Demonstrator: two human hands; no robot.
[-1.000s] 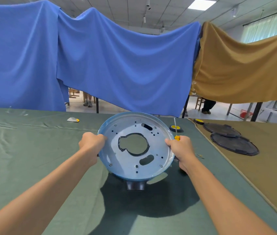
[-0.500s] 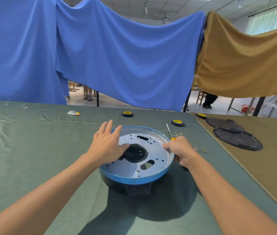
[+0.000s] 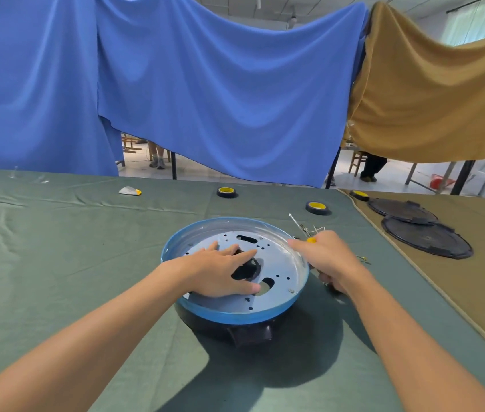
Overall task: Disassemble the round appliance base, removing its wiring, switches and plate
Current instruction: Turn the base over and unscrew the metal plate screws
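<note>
- Both our hands are on the round appliance base, which sits on the green table cloth right in front of us, roughly centred between our forearms.
- Our left hand lies flat and spread on the pale metal plate, gripping nothing; its fingers reach over the dark central opening.
- Our right hand rests at the plate's right rim, closed around a yellow-handled tool. Only a bit of yellow shows above the knuckles, and we cannot tell what kind of tool it is.
- Thin wires stick up behind the right hand; where they end is hidden by it.
- Most of the central opening is covered by our left fingers, so we cannot make out what sits inside.
- Below the blue rim the base is dark, with a black projecting part at the near side; its shape is lost in shadow.
- Farther back on the cloth lie two yellow-and-black tape rolls and a small white and yellow object, well apart from the base.
- On the brown cloth to the right lie two dark round covers, overlapping, with a third tape roll near them.
- Blue and ochre sheets hang behind the table and hide most of the room.
</note>
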